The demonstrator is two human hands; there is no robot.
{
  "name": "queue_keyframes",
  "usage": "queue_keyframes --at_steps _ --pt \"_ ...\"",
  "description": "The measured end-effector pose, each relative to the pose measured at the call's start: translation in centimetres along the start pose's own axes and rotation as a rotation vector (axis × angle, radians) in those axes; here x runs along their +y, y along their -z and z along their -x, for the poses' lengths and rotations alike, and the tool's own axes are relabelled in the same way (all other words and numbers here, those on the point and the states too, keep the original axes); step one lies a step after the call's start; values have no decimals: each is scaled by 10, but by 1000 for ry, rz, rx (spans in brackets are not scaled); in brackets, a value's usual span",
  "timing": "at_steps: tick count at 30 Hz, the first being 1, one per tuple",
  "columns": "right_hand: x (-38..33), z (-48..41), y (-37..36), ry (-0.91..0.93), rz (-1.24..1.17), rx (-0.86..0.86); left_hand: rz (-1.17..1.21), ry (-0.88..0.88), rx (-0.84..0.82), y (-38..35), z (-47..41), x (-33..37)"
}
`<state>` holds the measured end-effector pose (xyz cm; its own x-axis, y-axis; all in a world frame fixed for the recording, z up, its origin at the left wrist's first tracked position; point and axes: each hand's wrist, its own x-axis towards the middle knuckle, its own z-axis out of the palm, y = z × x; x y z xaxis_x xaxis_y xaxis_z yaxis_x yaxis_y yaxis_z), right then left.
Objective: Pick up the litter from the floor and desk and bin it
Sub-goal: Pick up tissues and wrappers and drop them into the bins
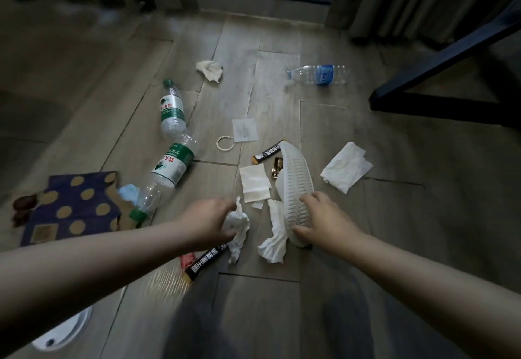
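Left grip clutches crumpled tissue (right grip holds shoe)

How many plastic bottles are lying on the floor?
3: upper green bottle at left, lower green bottle just nearer, blue bottle far right. Others may lie out of view.

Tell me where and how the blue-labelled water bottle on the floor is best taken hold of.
Grip the blue-labelled water bottle round its labelled middle, coming down from above, across its width. It lies flat on its side, with bare floor along both long sides, so the round body is freely reachable there.
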<state>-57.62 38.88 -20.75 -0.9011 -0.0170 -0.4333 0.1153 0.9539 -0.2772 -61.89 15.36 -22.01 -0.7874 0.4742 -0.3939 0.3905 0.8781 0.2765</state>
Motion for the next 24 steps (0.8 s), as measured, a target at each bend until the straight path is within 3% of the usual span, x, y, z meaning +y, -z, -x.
queue_keyframes --at_steps 16,24 --pt "-13 -38 -17 -118 -119 30 27 40 -74 -23 7 -11" --pt "11 -31 -13 -125 -342 69 -4 252 -186 -37 13 -28"
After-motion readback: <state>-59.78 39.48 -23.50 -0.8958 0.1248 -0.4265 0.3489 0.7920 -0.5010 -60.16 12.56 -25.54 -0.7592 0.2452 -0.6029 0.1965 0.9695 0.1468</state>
